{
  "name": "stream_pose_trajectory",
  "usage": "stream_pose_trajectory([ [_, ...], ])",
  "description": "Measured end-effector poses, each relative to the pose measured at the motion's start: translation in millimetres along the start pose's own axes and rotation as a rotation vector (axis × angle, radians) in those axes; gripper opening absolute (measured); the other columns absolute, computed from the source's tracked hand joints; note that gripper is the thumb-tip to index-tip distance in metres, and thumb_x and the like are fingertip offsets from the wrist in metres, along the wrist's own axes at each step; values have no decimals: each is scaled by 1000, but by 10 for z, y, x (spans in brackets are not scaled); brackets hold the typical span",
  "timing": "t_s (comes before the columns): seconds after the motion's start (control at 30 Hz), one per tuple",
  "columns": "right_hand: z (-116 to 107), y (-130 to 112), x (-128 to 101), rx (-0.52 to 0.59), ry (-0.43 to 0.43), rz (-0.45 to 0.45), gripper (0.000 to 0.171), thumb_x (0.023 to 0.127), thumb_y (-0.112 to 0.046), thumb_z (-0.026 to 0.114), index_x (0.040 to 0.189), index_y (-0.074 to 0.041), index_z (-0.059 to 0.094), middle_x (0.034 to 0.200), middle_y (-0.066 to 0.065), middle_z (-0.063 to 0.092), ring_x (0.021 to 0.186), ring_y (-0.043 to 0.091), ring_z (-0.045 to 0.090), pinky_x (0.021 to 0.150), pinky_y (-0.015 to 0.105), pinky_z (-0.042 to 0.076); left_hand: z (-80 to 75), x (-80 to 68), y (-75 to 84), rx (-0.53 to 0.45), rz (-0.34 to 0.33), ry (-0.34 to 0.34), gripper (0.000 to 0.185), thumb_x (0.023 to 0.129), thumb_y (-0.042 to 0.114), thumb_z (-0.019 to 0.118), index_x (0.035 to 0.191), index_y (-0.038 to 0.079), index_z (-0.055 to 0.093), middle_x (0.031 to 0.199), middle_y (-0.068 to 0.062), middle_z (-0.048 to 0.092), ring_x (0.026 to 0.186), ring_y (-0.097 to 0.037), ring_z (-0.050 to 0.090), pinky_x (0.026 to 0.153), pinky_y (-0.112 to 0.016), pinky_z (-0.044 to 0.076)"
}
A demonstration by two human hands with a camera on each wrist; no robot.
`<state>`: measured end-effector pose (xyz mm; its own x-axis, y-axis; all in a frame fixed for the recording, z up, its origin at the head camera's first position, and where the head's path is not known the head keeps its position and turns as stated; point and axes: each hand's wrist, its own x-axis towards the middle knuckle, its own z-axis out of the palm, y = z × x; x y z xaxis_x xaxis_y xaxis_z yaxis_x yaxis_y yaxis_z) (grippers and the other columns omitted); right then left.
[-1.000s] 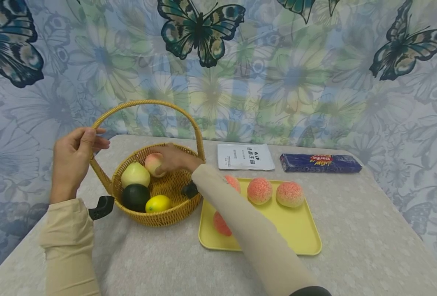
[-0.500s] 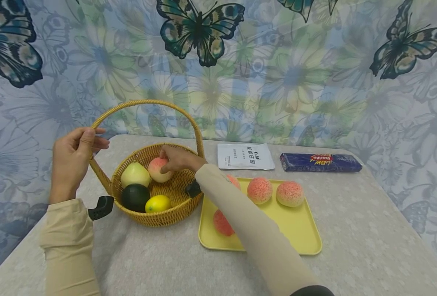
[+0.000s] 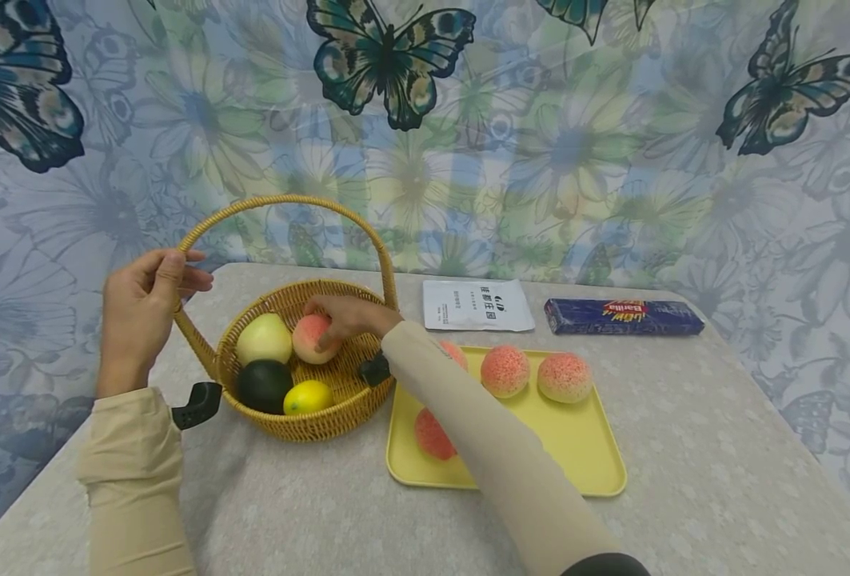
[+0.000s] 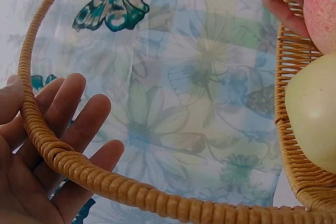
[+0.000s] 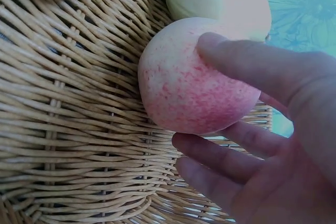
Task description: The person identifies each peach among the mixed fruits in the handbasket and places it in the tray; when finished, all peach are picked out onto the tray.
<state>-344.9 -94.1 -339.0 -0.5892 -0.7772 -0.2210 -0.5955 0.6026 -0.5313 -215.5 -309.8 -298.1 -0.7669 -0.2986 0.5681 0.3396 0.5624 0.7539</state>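
On the far left, our left hand [image 3: 140,308] held the basket handle [image 3: 281,202]. In the left wrist view the fingers [image 4: 73,108] lay almost straight behind the woven handle, with the thumb in front, so the hold was loose and not a tight squeeze.

Next came the wicker basket [image 3: 309,420], which sat on the desk [image 3: 684,448]. Inside it we saw a pale green pear [image 3: 264,340], a dark green round fruit [image 3: 263,384] and a yellow lemon [image 3: 308,397].

The peach [image 3: 311,339] was in the basket too, just beside the pear and near the back wall. Our right hand [image 3: 345,316] was on it. The fingers [image 5: 247,64] curved over the top of the peach, and more fingers curled under it, so the peach was held between them.

We think the peach is light and round, and its skin looks smooth, so it could slip or roll. It may be a little soft, so a gentle hold is best. A good place to hold it is around its wide middle, with fingers on both sides.

To the right of the basket was a yellow tray [image 3: 576,448] with four more pink peaches. Our right sleeve [image 3: 482,448] crossed over it. Behind the tray lay a white packet [image 3: 478,305], and farther right a blue pasta box [image 3: 622,317].
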Motion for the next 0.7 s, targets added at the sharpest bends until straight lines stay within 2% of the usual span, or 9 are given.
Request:
stream_pose_trajectory([
  [0.1, 4, 5, -5, -4, -2, 4, 62, 89, -19, 70, 142, -15, 39, 134, 7, 49, 111, 16, 51, 85, 25, 44, -3, -5, 4, -2, -4, 2, 38, 101, 34, 45, 116, 6, 67, 78, 17, 66, 78, 1, 63, 73, -14, 44],
  [0.27, -7, 2, -3, -23, -19, 21, 74, 89, -21, 69, 151, -13, 29, 147, 6, 39, 124, 17, 47, 92, 25, 43, -3, -3, 5, 3, -8, 4, 38, 101, 34, 45, 115, 6, 67, 78, 17, 66, 78, 1, 63, 73, -14, 44],
  [0.33, -16, -1, 4, -39, -28, 16, 74, 89, -22, 69, 151, -12, 29, 149, 6, 39, 126, 17, 46, 92, 25, 43, -3, 13, 3, 5, -8, 1, 38, 102, 34, 45, 115, 6, 67, 78, 17, 66, 78, 0, 63, 73, -14, 44],
  [0.53, -40, -10, 13, -58, -43, -4, 61, 88, -23, 69, 142, -11, 44, 132, 5, 52, 108, 14, 54, 82, 23, 45, 4, 52, -1, 4, -14, -3, 39, 101, 35, 45, 115, 7, 67, 78, 17, 66, 78, 0, 63, 73, -14, 44],
  [0.7, -61, -44, 12, -30, -33, -18, 60, 86, -23, 70, 139, -11, 45, 121, 2, 55, 99, 12, 54, 78, 22, 46, 1, 77, -13, 4, -18, -3, 38, 101, 35, 45, 115, 7, 67, 78, 17, 66, 78, 1, 63, 72, -13, 44],
])
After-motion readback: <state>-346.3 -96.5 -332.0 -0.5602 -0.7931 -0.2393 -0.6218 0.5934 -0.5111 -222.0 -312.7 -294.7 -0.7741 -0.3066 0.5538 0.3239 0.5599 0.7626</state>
